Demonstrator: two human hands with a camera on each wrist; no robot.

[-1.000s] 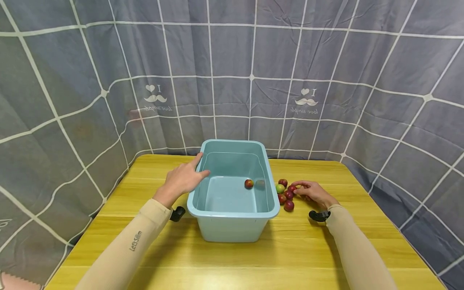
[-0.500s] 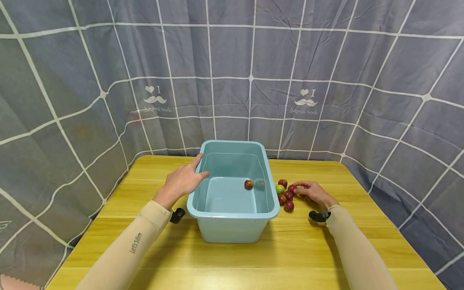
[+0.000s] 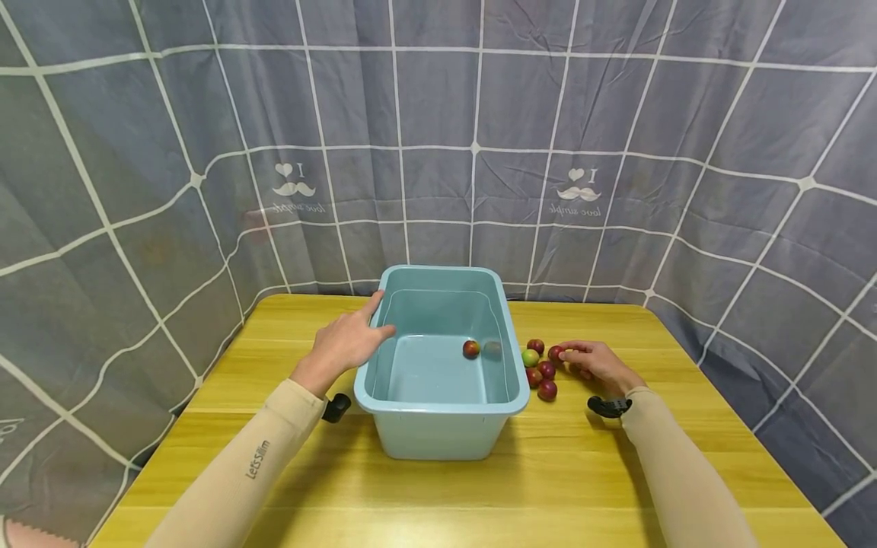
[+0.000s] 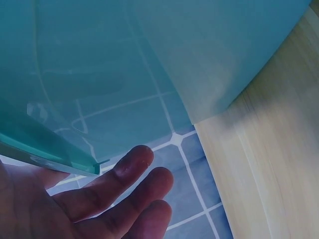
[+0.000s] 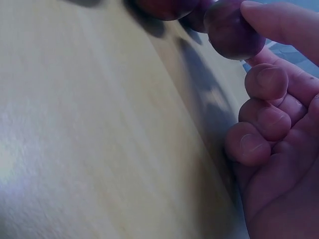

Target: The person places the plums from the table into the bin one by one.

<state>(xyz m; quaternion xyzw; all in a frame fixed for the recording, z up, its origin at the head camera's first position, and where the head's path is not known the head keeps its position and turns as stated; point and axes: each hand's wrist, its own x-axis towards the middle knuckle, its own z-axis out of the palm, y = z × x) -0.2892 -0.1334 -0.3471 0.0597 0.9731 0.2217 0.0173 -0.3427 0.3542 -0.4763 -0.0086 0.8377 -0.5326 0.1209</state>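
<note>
My left hand (image 3: 347,339) rests on the left rim of a light blue plastic tub (image 3: 441,408), thumb across the rim. The left wrist view shows its other fingers (image 4: 134,162) loosely extended outside the tub. To the tub's right, my right hand (image 3: 597,364) pinches a dark red plum (image 3: 556,354) between thumb and index finger. In the right wrist view this plum (image 5: 234,31) looks lifted slightly off the wood, while the remaining fingers (image 5: 249,143) curl into the palm. Inside the tub lies one red plum (image 3: 470,349).
Several more plums, including a dark red plum (image 3: 546,390) and a green plum (image 3: 530,357), lie close together beside the tub's right wall. Everything stands on a yellow wooden table (image 3: 438,506). A grey curtain with white lines (image 3: 438,183) hangs behind and around it.
My right hand has drawn slightly to the right, and the pinched plum has come away from the cluster with it. The left hand and tub have stayed put.
</note>
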